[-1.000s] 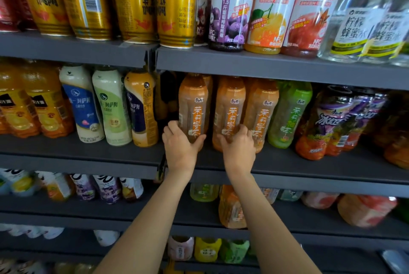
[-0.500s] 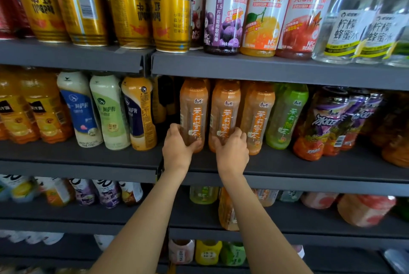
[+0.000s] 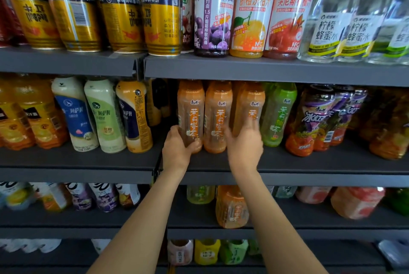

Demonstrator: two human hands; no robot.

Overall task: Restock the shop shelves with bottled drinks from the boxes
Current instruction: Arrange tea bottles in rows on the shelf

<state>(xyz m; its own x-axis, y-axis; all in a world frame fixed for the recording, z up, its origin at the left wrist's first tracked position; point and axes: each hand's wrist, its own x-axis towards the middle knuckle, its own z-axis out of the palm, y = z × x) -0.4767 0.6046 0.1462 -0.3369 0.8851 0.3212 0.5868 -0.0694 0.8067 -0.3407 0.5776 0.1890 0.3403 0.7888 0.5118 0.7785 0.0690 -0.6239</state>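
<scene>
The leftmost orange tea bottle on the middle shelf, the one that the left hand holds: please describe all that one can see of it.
The leftmost orange tea bottle looks like clear plastic filled with orange-brown liquid. Its label carries an orange vertical strip with white characters. It stands upright near the front of the middle shelf, beside two like bottles on its right. The left hand grips its lower part, thumb across the front. Its cap is hidden in shadow under the shelf above.

Two bare forearms, no sleeves or jewellery visible.
</scene>
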